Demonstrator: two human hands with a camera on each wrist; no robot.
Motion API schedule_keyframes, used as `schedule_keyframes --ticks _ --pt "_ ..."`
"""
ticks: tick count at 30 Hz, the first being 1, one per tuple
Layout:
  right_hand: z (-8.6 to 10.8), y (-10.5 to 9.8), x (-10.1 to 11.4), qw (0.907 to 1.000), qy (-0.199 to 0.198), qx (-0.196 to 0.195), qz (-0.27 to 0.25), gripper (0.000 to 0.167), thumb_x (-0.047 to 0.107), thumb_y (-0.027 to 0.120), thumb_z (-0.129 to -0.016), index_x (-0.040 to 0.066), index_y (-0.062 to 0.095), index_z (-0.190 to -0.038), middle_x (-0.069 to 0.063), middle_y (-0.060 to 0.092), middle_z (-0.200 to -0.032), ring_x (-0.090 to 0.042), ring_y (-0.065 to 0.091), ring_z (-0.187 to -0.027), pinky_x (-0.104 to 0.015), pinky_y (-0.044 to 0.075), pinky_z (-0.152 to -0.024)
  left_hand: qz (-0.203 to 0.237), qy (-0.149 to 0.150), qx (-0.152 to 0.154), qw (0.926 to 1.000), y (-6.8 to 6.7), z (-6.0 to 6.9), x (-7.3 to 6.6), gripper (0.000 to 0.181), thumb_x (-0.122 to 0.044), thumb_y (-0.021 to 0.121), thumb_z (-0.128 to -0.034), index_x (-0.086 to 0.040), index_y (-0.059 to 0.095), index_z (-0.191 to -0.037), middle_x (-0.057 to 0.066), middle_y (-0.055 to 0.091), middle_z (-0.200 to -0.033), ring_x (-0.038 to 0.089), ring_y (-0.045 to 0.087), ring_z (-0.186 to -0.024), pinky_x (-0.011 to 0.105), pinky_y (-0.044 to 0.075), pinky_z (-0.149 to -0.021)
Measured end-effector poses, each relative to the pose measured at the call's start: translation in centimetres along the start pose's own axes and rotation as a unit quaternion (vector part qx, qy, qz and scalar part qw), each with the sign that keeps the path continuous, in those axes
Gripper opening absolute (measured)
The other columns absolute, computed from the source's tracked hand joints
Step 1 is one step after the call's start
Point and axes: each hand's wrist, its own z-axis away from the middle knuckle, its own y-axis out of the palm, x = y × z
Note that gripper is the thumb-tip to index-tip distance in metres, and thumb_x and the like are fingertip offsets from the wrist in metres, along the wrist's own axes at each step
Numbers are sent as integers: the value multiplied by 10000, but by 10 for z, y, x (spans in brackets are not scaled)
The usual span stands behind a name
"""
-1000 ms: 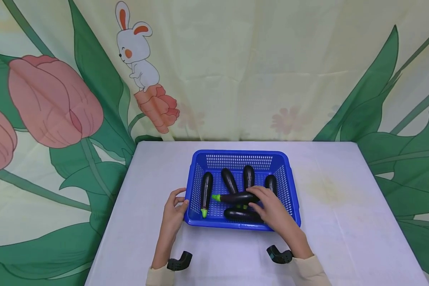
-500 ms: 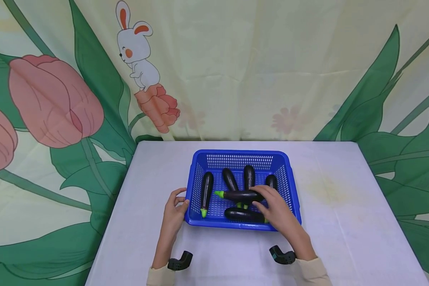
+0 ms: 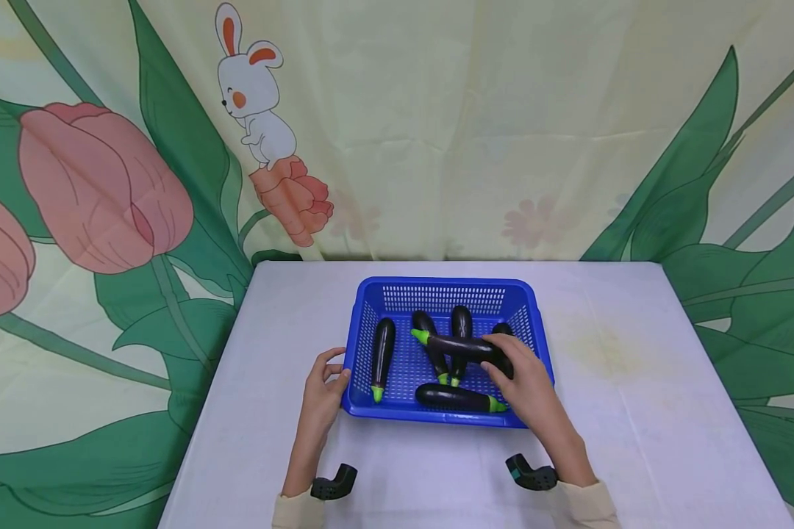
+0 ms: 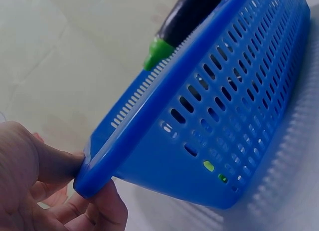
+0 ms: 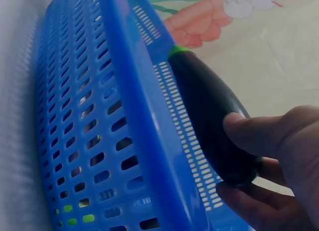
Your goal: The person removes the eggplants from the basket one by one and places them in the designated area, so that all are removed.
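An eggplant (image 3: 462, 347) sits in the right hand (image 3: 524, 376), between thumb and fingers.

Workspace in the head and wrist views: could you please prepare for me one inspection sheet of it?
Surface: white-covered table, yellowish stain right of the basket.
Job's things: blue perforated basket; five eggplants lie inside, a sixth eggplant is held over them.
Clutter: nothing seen.
Hands: left hand pinches the basket's rim; right hand holds the sixth eggplant.
Cables: nothing seen.
Surroundings: fabric backdrop printed with tulips and a rabbit.
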Motion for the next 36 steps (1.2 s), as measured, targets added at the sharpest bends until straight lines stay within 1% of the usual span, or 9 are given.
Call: schedule_keyframes --ticks 5,12,20,22,24,26,28,30,36 --pt "0 -3 -1 9988 85 -476 -65 480 83 769 -940 72 609 -1393 -202 612 -1426 -435 584 -1324 -601 535 -1020 38 -10 11 10000 0 -1 1 437 -63 575 -1051 -148 524 -1476 203 663 -1144 219 716 -830 270 546 -624" --pt "2 -6 -3 9944 406 -968 -132 503 70 787 -921 72 610 -1392 -204 620 -1386 -410 649 -1231 -541 572 -969 25 -54 43 10000 0 -2 1 437 -75 573 -1054 -174 522 -1477 189 660 -1160 212 706 -822 266 548 -632" --pt "2 -14 -8 9844 798 -1539 -293 508 75 791 -919 68 606 -1392 -198 633 -1347 -386 651 -1225 -510 565 -965 90 11 34 10000 0 0 2 434 -64 577 -1052 -163 527 -1471 199 657 -1153 242 734 -854 269 562 -638" --pt "2 -16 -9 9815 883 -1666 -344 512 75 792 -917 57 603 -1392 -200 627 -1355 -377 646 -1232 -440 571 -961 104 18 37 9999 0 0 2 436 -61 577 -1052 -160 525 -1473 201 657 -1153 246 739 -861 269 562 -638" --pt "3 -19 -12 9785 986 -1771 -381 515 80 794 -917 50 599 -1392 -197 623 -1363 -364 635 -1244 -268 569 -967 96 15 29 9999 0 0 2 436 -62 578 -1051 -164 527 -1472 198 658 -1151 245 738 -858 266 561 -637" --pt "3 -21 -15 9755 1099 -1854 -449 515 90 794 -919 46 594 -1392 -192 620 -1368 -358 624 -1256 -95 501 -955 96 4 12 10000 0 0 3 438 -64 582 -1049 -167 529 -1472 195 659 -1149 243 736 -855 265 559 -638" --pt "4 -23 -18 9721 1221 -1928 -541 516 110 790 -926 46 587 -1396 -187 619 -1372 -359 612 -1271 10 411 -922 75 15 -4 10000 0 0 3 437 -62 585 -1047 -162 530 -1469 197 659 -1148 236 734 -850 266 558 -636" --pt "4 -26 -21 9684 1321 -2011 -653 516 125 784 -933 44 579 -1399 -188 617 -1373 -367 614 -1274 33 383 -897 61 29 -13 10000 1 -1 3 436 -59 586 -1046 -154 531 -1468 201 659 -1147 229 734 -848 267 557 -634" --pt "3 -35 -31 9562 1531 -2335 -874 518 125 782 -930 20 573 -1391 -201 613 -1381 -360 628 -1253 31 400 -870 40 16 -13 10000 1 0 2 428 -62 579 -1050 -181 533 -1459 190 657 -1145 228 726 -851 268 552 -638"
